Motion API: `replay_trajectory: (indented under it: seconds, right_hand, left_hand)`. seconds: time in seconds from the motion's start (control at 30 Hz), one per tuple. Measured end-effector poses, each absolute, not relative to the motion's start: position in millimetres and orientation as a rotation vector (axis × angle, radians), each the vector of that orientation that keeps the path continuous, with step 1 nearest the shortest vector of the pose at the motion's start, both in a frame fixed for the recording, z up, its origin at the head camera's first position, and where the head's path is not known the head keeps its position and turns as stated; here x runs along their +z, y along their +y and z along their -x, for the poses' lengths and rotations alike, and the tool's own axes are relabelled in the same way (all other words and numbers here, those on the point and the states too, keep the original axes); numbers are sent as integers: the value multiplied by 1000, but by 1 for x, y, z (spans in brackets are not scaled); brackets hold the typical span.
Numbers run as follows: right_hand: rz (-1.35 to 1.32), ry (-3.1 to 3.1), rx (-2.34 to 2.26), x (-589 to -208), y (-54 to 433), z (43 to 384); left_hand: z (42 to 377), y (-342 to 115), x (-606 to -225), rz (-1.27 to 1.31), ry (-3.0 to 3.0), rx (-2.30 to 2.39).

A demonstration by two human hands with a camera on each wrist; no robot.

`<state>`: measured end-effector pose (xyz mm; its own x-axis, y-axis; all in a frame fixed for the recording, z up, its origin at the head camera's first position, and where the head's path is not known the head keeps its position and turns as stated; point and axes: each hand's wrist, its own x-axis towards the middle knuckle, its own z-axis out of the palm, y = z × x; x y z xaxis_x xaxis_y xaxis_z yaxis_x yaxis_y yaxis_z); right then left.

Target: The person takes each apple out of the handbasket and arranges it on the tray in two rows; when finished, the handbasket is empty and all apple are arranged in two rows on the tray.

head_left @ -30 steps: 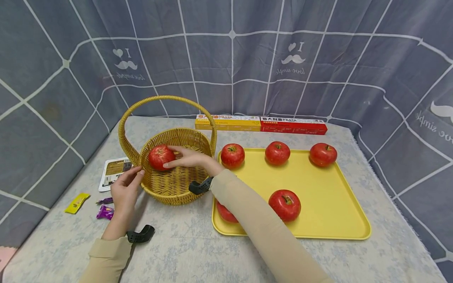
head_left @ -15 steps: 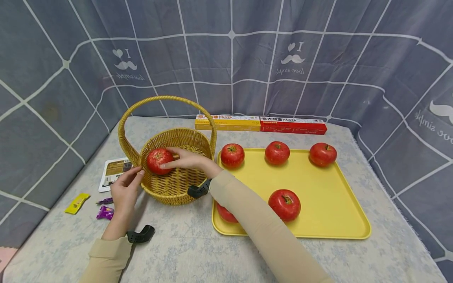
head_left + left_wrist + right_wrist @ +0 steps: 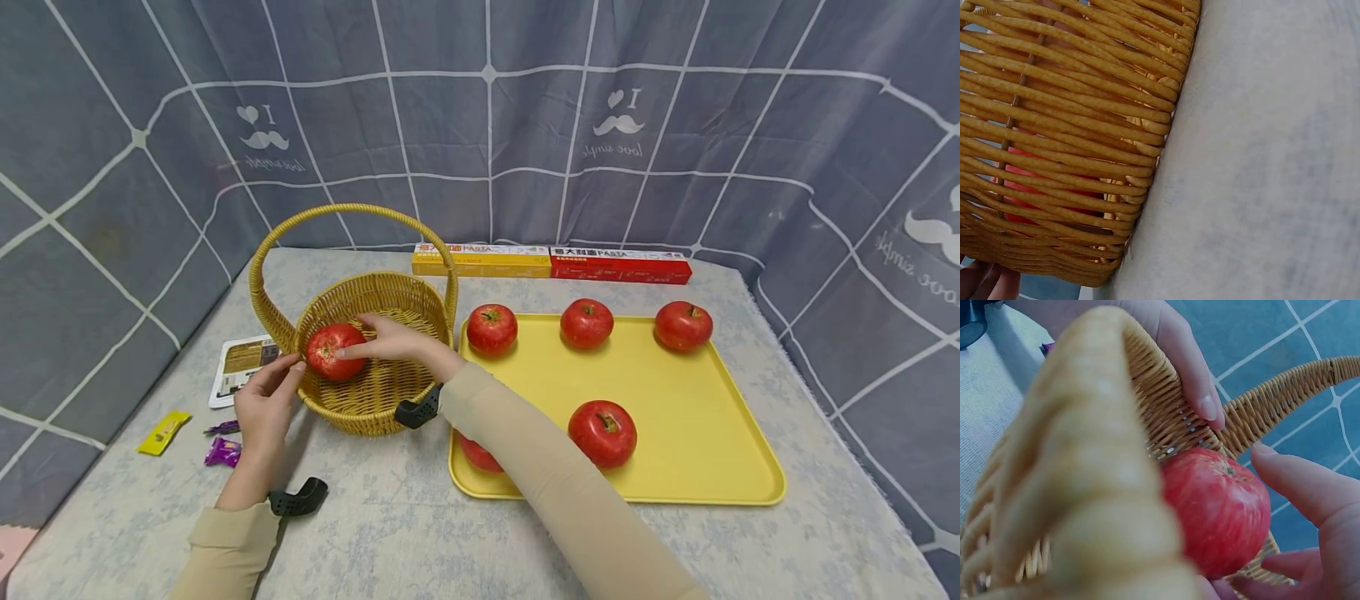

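Observation:
A yellow wicker basket (image 3: 367,423) with a tall hoop handle stands on the table's left half. Inside, against its left wall, sits a red apple (image 3: 330,337). My left hand (image 3: 262,408) pinches the basket's left rim between thumb and fingers. My right hand (image 3: 401,340) reaches into the basket beside the apple, fingers spread. In the right wrist view the thumb (image 3: 1300,481) stands a little off the apple, while other fingertips are partly hidden beneath it. Red shows through the basket's weave (image 3: 1066,137) in the left wrist view.
A yellow tray (image 3: 697,425) on the right bears several red apples, one partly hidden under my right sleeve. Two pasta boxes (image 3: 551,263) lie at the back. Left of the basket are a white packet (image 3: 238,367), a yellow wrapper (image 3: 163,432) and purple wrappers (image 3: 222,452).
The apple has moved down and slightly left into the basket. My right hand's fingers have spread away from it. The left hand keeps its place on the rim.

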<state>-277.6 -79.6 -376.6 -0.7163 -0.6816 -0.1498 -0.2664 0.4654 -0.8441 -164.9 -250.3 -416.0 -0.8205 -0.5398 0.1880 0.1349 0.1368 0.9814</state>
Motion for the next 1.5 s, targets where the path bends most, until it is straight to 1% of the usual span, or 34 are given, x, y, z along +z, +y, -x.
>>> replay_trajectory:
  seconds: [0.23,0.37,0.67,0.87,1.0,1.2,1.37,1.5]
  right_hand:
    - [881,2148,-1182,-376,-81,276]
    - [958,2071,-1108,-376,-81,275]
    - [911,1990,-908,-367,-76,271]
    - [944,2018,-833,-359,-73,270]
    - [986,2027,-929,-346,-70,267]
    - [1111,2028,-1086,-312,-56,260]
    - [1159,2119,-1199,-287,-28,253]
    - [1176,2232,-1269,-271,7,244]
  left_hand:
    - [165,-250,-416,-359,-1888,-1759]
    - [165,-249,-415,-355,-1903,-1747]
    - [167,-248,-414,-383,-1912,-1733]
    - [167,-248,-414,-394,-1901,-1738]
    - [166,-248,-413,-432,-1904,-1739]
    - [165,-249,-413,-441,-1914,-1739]
    - [164,-249,-413,-457,-1940,-1721]
    - [164,-249,-414,-469,-1943,-1722]
